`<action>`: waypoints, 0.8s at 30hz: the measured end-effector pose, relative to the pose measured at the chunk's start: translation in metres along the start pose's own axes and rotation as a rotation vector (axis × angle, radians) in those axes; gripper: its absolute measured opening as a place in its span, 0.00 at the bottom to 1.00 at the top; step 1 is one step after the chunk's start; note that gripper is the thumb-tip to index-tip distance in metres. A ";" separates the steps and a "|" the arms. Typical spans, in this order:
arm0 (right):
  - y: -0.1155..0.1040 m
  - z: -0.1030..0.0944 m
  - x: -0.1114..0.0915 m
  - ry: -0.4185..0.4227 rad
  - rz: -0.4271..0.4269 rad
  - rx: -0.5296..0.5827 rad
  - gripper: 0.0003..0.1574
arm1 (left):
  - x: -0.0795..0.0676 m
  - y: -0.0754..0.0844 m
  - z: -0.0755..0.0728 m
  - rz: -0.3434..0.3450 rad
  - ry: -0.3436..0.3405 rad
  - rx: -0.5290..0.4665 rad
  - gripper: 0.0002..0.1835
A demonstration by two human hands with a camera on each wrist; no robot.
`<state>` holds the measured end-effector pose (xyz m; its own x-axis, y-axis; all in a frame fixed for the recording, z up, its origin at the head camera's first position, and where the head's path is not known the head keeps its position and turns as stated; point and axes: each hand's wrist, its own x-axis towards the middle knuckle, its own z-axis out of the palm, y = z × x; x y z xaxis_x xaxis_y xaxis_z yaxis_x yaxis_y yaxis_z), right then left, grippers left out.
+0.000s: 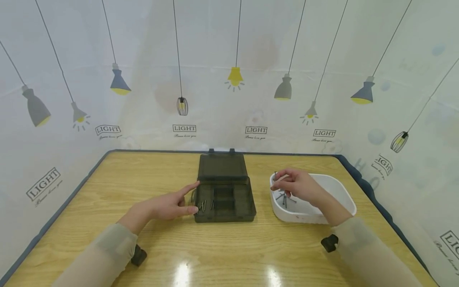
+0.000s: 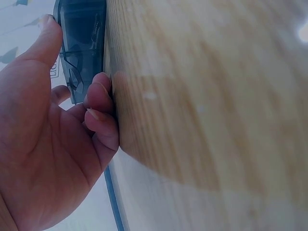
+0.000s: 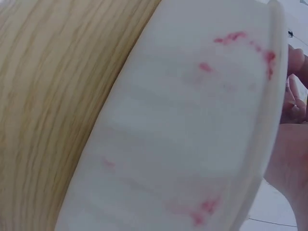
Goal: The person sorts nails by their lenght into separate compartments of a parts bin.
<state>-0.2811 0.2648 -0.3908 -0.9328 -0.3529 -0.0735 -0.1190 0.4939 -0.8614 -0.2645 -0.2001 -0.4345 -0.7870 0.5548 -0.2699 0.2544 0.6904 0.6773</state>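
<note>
A dark translucent plastic case (image 1: 225, 218) lies on the table with its lid (image 1: 222, 166) folded back. Several screws (image 1: 203, 205) lie in its left compartments. My left hand (image 1: 165, 206) is at the case's left side, with forefinger and thumb spread against it. In the left wrist view the other fingers of that hand are bent near the tabletop. Over a white tray (image 1: 297, 217), my right hand (image 1: 299, 184) pinches a grey screw (image 1: 275, 174) that points upward. More screws (image 1: 285, 198) are piled in the tray. The right wrist view mostly shows the tray's outer wall.
A light wooden table (image 1: 229, 251) carries the case near its back edge, and the tray stands to the right. Behind the table hangs a pale cloth (image 1: 215, 48) printed with lamps. Red smears (image 3: 208, 206) mark the tray's outer wall.
</note>
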 end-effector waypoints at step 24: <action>-0.032 0.053 0.016 -0.121 0.014 0.042 0.12 | 0.002 -0.002 0.001 0.011 -0.001 0.008 0.55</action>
<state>-0.2746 0.2013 -0.3916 -0.8862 -0.4406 -0.1430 -0.0900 0.4666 -0.8799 -0.2659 -0.1997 -0.4369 -0.7835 0.5630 -0.2631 0.2674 0.6876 0.6750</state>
